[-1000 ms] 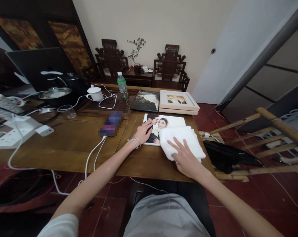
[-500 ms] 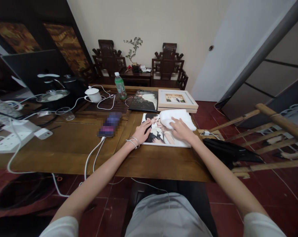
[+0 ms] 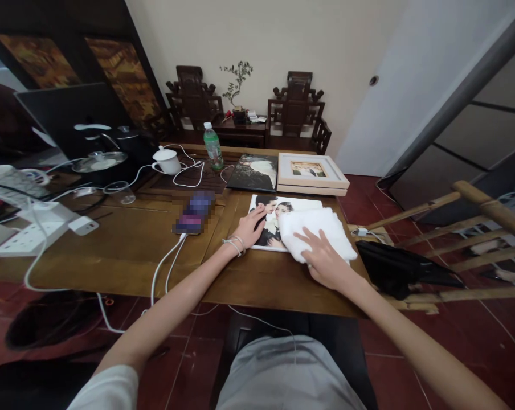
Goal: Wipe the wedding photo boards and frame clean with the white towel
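A photo panel (image 3: 269, 242) showing a couple lies flat on the wooden table in front of me. My left hand (image 3: 249, 228) rests on its left side with the fingers stretched out, steadying it against the table. Over the right part of the picture lies a folded white towel (image 3: 334, 236), which hides that area and hangs past the near edge. My right hand (image 3: 326, 262) grips the towel from above, its fingers somewhat apart and pressed into the cloth. Just behind are a dark photo panel (image 3: 255, 173) and a light wooden picture frame (image 3: 311, 188).
Left of the panel is a phone (image 3: 193, 213) with a charging cable. A green bottle (image 3: 213, 148), a lidded white cup (image 3: 167, 162), a clear plastic cup (image 3: 121, 193) and a power strip (image 3: 35, 236) stand farther left. A bamboo chair (image 3: 492, 216) is at the right.
My right hand has drawn the towel toward me and slightly right, from the panel's upper part to its near edge. The towel is more spread out. My left hand stays on the panel.
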Available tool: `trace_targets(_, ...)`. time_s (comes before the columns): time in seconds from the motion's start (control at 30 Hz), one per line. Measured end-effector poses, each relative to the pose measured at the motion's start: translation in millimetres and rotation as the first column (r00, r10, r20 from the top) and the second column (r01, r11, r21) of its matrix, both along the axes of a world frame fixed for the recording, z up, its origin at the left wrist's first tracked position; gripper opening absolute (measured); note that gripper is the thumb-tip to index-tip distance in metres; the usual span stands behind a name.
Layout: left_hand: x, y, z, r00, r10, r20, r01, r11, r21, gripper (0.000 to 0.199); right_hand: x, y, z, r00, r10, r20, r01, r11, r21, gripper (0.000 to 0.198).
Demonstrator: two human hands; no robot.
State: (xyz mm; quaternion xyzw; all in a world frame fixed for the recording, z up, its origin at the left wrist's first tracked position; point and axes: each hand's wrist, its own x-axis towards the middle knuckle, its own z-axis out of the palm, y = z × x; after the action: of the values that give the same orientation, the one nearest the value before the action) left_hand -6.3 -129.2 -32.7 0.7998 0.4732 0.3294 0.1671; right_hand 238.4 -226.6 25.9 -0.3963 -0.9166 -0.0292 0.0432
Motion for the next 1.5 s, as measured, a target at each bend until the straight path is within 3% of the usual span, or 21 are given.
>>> trace_targets(0.17, 1, -2, 2.8, 1.000, -0.002, -0.031, 0.002, 1.000, -0.008, 0.041, 7, -3, -1, 0.996, 0.059, -0.065, -0.060, 0.998, -0.006, 0.032)
trace_targets(0.5, 1, -4, 10.0, 0.999, -0.009, -0.031, 0.007, 0.999, -0.052, 0.041, 6, 84, -1, 0.989, -0.145, -0.019, 0.146, 0.989, 0.022, 0.031)
trace_targets(0.6, 1, -4, 9.2, 0.999, -0.010, -0.032, 0.008, 0.999, -0.053, 0.042, 5, 77, -2, 0.995, -0.102, 0.001, 0.102, 0.994, 0.038, 0.028)
trace_targets(0.83, 3, -5, 6.7, 1.000, 0.007, -0.024, -0.008, 0.998, -0.065, 0.043, 7, -1, -7, 0.994, 0.060, -0.089, -0.051, 0.994, 0.100, 0.028)
trace_targets(0.93, 3, -6, 7.8, 1.000, 0.006, -0.017, -0.007, 0.999, -0.051, 0.042, 8, -15, -3, 0.989, 0.090, -0.121, -0.081, 0.993, 0.082, 0.028)
trace_targets(1.1, 3, -7, 9.6, 1.000, 0.008, -0.009, -0.008, 0.999, -0.038, 0.041, 15, 17, 1, 0.988, 0.075, -0.132, -0.072, 0.997, 0.029, 0.024)
trace_targets(1.3, 2, -8, 11.4, 1.000, -0.003, -0.002, 0.003, 0.999, -0.042, 0.041, 16, 74, 0, 0.989, -0.046, -0.140, 0.047, 0.999, 0.001, 0.022)
trace_targets(1.4, 2, -8, 11.7, 1.000, -0.001, -0.005, 0.001, 0.999, -0.051, 0.041, 15, 81, -1, 0.991, -0.056, -0.121, 0.058, 0.998, 0.011, 0.023)
trace_targets(1.5, 2, -7, 11.8, 1.000, -0.004, -0.011, 0.004, 0.998, -0.056, 0.041, 13, 65, -4, 0.995, -0.027, -0.099, 0.031, 0.999, 0.034, 0.024)
